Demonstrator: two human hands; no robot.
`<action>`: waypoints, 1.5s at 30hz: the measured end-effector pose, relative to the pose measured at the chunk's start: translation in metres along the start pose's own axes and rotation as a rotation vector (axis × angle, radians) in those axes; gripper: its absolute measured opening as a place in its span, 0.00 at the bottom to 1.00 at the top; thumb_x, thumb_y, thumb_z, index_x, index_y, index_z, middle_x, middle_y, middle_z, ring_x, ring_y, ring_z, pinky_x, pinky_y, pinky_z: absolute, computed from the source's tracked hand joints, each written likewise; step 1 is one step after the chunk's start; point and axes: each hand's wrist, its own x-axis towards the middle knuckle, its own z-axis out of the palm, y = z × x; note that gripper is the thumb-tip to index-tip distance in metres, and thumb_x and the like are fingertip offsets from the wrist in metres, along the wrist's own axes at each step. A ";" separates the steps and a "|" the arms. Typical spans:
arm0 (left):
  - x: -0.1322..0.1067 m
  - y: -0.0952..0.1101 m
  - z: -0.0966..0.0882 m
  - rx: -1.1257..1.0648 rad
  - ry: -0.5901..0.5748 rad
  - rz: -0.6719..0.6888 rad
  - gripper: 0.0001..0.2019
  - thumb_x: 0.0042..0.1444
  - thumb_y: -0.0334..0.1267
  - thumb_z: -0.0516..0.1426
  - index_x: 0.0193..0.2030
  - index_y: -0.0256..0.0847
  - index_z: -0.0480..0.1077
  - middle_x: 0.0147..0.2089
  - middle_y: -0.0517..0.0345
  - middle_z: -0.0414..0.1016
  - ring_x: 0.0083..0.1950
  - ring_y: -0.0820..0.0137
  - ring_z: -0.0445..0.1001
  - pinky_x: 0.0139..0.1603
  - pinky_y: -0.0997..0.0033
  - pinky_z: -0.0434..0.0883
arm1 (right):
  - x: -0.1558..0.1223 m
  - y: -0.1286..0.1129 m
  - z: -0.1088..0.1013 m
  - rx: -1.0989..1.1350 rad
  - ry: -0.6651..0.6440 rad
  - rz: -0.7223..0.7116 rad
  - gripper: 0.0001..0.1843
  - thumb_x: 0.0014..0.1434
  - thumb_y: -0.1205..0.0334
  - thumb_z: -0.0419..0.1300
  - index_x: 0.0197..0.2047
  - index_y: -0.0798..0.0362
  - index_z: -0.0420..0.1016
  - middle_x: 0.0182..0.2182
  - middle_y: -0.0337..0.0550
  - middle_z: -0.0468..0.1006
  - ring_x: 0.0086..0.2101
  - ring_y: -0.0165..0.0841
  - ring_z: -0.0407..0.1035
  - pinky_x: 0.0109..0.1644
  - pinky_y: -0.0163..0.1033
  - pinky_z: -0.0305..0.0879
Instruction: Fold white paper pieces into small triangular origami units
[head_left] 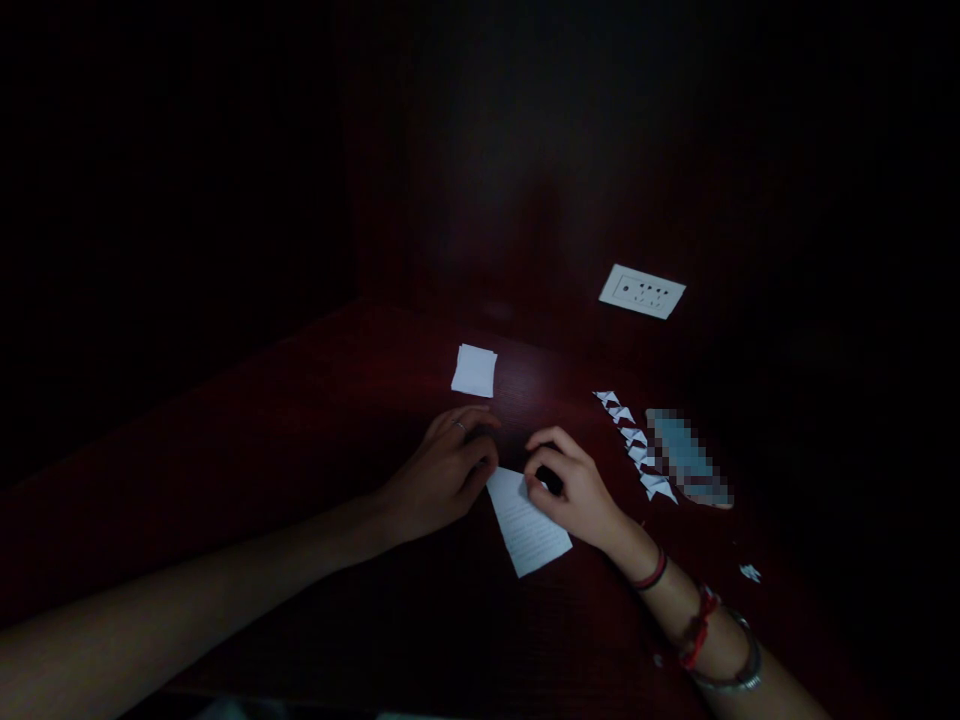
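A small sheet of paper [531, 530] with lines of print lies at a slant on the dark red table, between my two hands. My left hand [450, 468], with a ring on one finger, has its thumb and forefinger drawn together at the sheet's upper left corner. My right hand [574, 492] bends its thumb and forefinger into a pinch over the sheet's upper right edge, its other fingers curled above. Dim light hides the exact contact at the fingertips. Bracelets circle my right wrist and forearm.
Beyond my hands lies a stack of white paper squares [474, 371]. To the right runs a row of folded paper pieces [636, 443], beside a blurred oval object [686, 455]. Paper scraps [750, 572] lie farther right. A socket plate [643, 291] is on the back wall.
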 end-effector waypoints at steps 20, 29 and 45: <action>0.001 0.002 0.006 -0.024 -0.004 0.011 0.05 0.51 0.27 0.49 0.33 0.39 0.64 0.49 0.55 0.57 0.56 0.64 0.52 0.54 0.58 0.55 | -0.001 0.002 -0.001 -0.012 -0.035 -0.017 0.04 0.53 0.67 0.52 0.31 0.53 0.68 0.41 0.45 0.63 0.45 0.35 0.59 0.48 0.41 0.56; 0.006 -0.037 -0.005 0.120 -0.008 0.005 0.05 0.52 0.29 0.49 0.29 0.39 0.64 0.49 0.56 0.57 0.54 0.63 0.53 0.53 0.58 0.55 | 0.000 0.012 -0.006 0.020 0.035 0.031 0.05 0.47 0.72 0.53 0.25 0.55 0.66 0.38 0.44 0.63 0.40 0.33 0.61 0.43 0.39 0.57; 0.001 -0.014 0.008 0.090 -0.238 0.291 0.13 0.57 0.36 0.49 0.49 0.42 0.62 0.53 0.55 0.60 0.56 0.66 0.55 0.55 0.62 0.54 | -0.004 0.032 0.010 -0.185 0.026 0.299 0.08 0.49 0.61 0.57 0.22 0.54 0.69 0.38 0.43 0.66 0.42 0.37 0.61 0.45 0.47 0.52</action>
